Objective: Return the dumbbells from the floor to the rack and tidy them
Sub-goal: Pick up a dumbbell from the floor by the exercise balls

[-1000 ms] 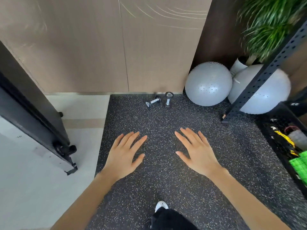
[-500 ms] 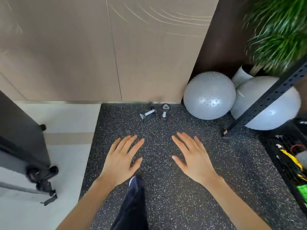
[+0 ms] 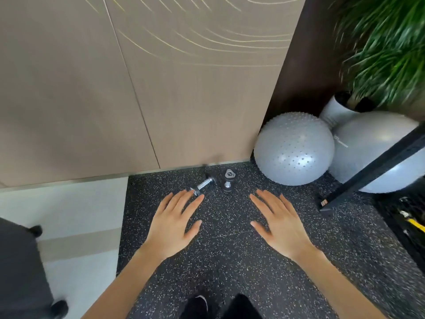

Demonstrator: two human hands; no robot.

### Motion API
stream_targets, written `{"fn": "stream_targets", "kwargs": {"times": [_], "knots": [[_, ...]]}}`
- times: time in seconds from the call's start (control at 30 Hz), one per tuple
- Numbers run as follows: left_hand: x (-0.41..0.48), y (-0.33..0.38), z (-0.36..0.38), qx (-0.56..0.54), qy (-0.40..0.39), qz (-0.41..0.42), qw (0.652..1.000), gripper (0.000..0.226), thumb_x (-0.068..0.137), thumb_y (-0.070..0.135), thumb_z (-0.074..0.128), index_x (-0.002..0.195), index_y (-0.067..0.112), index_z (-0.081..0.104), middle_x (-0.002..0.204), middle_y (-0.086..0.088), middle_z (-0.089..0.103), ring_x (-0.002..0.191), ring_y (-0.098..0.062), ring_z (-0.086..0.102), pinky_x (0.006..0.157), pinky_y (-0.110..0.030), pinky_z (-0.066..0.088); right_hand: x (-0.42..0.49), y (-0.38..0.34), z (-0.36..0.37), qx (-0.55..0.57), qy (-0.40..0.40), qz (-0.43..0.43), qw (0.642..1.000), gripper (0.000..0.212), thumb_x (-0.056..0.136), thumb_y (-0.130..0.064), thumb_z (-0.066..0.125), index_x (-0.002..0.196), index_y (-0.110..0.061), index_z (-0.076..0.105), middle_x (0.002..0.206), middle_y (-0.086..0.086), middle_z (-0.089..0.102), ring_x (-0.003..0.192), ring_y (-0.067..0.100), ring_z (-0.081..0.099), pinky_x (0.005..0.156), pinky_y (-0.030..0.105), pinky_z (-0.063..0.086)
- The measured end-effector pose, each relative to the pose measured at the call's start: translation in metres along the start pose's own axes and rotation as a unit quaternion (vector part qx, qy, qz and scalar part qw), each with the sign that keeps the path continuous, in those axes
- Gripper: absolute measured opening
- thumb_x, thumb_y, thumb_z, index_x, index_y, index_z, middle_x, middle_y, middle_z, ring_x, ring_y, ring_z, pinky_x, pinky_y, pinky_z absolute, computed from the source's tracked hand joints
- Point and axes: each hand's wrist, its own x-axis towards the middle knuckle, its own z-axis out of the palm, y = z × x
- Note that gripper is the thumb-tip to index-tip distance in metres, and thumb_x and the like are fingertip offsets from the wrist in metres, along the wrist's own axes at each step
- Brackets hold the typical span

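Two small dumbbells with chrome handles and black ends lie on the speckled black rubber floor by the wall. The left dumbbell lies slanted; the right dumbbell points its end cap up toward me. My left hand hovers palm down with straight fingers, its fingertips overlapping the near end of the left dumbbell in the view. My right hand is spread flat, holding nothing, to the right of and nearer than the right dumbbell.
A black perforated rack upright slants down at right, its foot on the mat. Two grey exercise balls and a potted plant fill the far right corner. A wood-panel wall stands ahead, a dark wheeled object at left.
I have moved closer to the wall and the dumbbells, which now sit just beyond my fingertips. Both hands stay flat and spread. The dark wheeled object has slid toward the lower left.
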Motion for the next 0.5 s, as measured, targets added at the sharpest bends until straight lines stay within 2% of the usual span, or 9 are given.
{"fn": "stream_targets", "kwargs": {"times": [0.17,0.3,0.4,0.5], "knots": [[0.049,-0.019,0.04,-0.025,-0.036,-0.001,0.999,0.054,0.093,0.046,0.038,0.141,0.023,0.044,0.138,-0.005,0.051,0.126,-0.025,0.048,0.108,-0.044,0.03,0.041,0.033,0.027,0.014,-0.038,0.013,0.999,0.057,0.091,-0.051,0.035,0.138,-0.02,0.04,0.139,0.003,0.049,0.127,0.021,0.048,0.104,0.048,0.039],[0.093,-0.027,0.079,-0.029,-0.068,-0.027,0.997,0.054,0.093,0.048,0.034,0.14,0.023,0.044,0.137,-0.005,0.052,0.125,-0.025,0.049,0.108,-0.043,0.028,0.09,0.08,0.051,0.004,-0.092,-0.001,0.996,0.06,0.094,-0.056,0.019,0.14,-0.022,0.036,0.141,0.002,0.047,0.128,0.02,0.047,0.105,0.046,0.036],[0.15,-0.034,0.095,-0.035,-0.076,-0.046,0.995,0.054,0.092,0.048,0.035,0.14,0.023,0.044,0.137,-0.005,0.052,0.124,-0.024,0.051,0.108,-0.042,0.026,0.148,0.127,0.059,0.007,-0.105,-0.002,0.994,0.06,0.09,-0.055,0.029,0.141,-0.022,0.035,0.141,0.001,0.047,0.128,0.02,0.047,0.105,0.044,0.034],[0.225,-0.045,0.1,-0.03,-0.062,-0.048,0.996,0.053,0.091,0.045,0.038,0.138,0.022,0.045,0.136,-0.005,0.053,0.124,-0.024,0.051,0.109,-0.04,0.025,0.217,0.174,0.057,0.011,-0.103,-0.019,0.994,0.06,0.089,-0.053,0.036,0.14,-0.02,0.037,0.139,0.003,0.048,0.124,0.021,0.05,0.104,0.044,0.039]]}}
